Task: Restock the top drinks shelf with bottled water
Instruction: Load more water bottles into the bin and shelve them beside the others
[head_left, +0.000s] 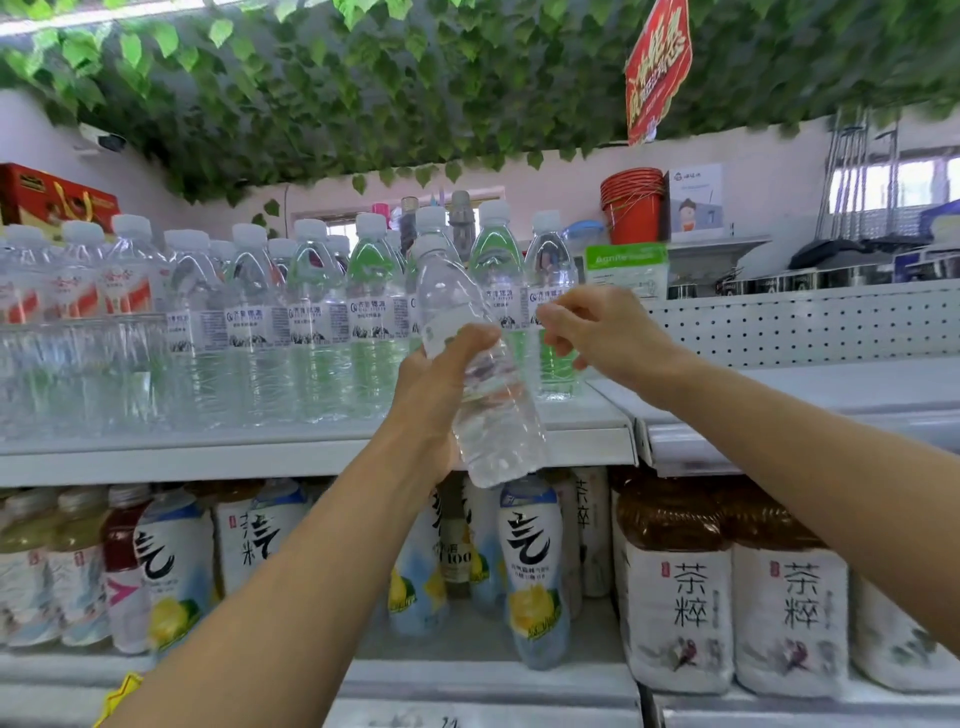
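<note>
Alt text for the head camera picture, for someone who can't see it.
A person's left hand grips a tilted water bottle in front of the top shelf, lined with bottled water; the right hand hovers beside it. Below stand tea drinks.

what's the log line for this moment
left hand: grips tilted water bottle | right hand: by end shelved bottle, contact unclear | top shelf: bottle not placed

Clear glossy plastic water bottle (480, 374), white matt metal top shelf (311, 452), perforated back panel (800, 327).

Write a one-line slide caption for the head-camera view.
Left hand holds a water bottle up to the stocked top shelf, right hand raised beside it.
</note>
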